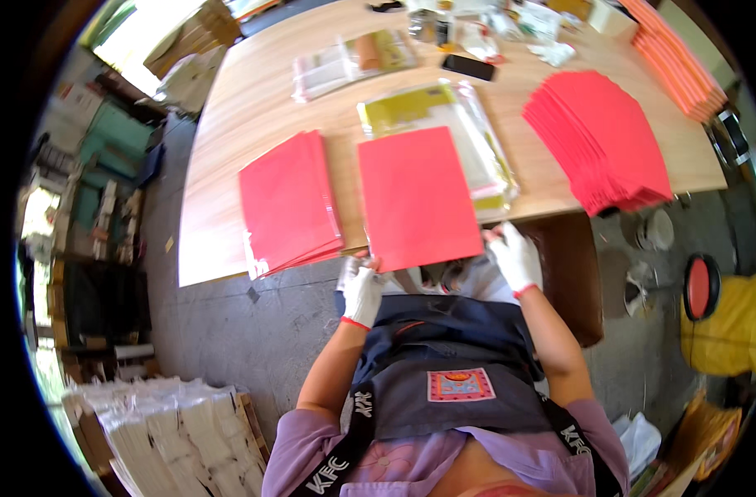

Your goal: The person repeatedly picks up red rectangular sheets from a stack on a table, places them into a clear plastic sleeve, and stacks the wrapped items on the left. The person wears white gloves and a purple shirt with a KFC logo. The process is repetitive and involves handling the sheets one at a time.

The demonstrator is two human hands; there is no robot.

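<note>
Both gloved hands pinch the near edge of a red paper envelope [415, 199] overhanging the wooden table [253, 108], left hand [362, 290] and right hand [514, 257] at its corners. Light, thin, floppy, I'd say; corner grips suit it.

Wooden table [253, 99]: near left, stack of red envelopes [287, 201]; centre, red sheet [415, 199] over clear plastic packets [444, 108]; right, fanned red pile [601, 137]; far right, orange stack [676, 58]; far centre, black phone [468, 67].

red paper sheet [415, 197], white gloves [362, 289], tan wood-grain table [245, 108]
</note>
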